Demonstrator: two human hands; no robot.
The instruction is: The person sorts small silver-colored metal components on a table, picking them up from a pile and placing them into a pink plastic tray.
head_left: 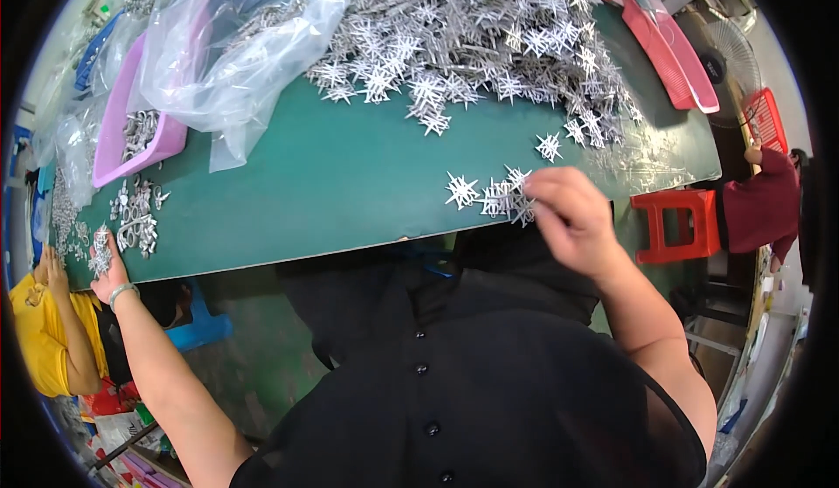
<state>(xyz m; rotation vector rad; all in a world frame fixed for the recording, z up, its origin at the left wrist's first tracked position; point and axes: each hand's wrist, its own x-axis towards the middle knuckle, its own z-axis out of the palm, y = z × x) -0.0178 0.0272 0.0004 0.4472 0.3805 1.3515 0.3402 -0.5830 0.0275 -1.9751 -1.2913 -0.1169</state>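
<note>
My right hand (572, 219) is at the near edge of the green table, its thumb and fingers curled together against a small cluster of silver star-shaped metal pieces (496, 199). Whatever is between the fingertips is hidden. Beside that cluster lies another spiky star piece (461, 191), with one more (549, 146) farther back. Far to the left, my left hand (112, 280) holds a bunch of small silver metal pieces (100, 250) at the table edge. Loose silver castings (137, 217) lie just right of it.
A large heap of star pieces (489, 38) covers the back of the table (288, 200). Clear plastic bags (236, 77) drape by a pink bin (166, 145). A red basket (669, 55) sits at right, near a red stool (677, 223). A person in yellow (52, 331) works at left.
</note>
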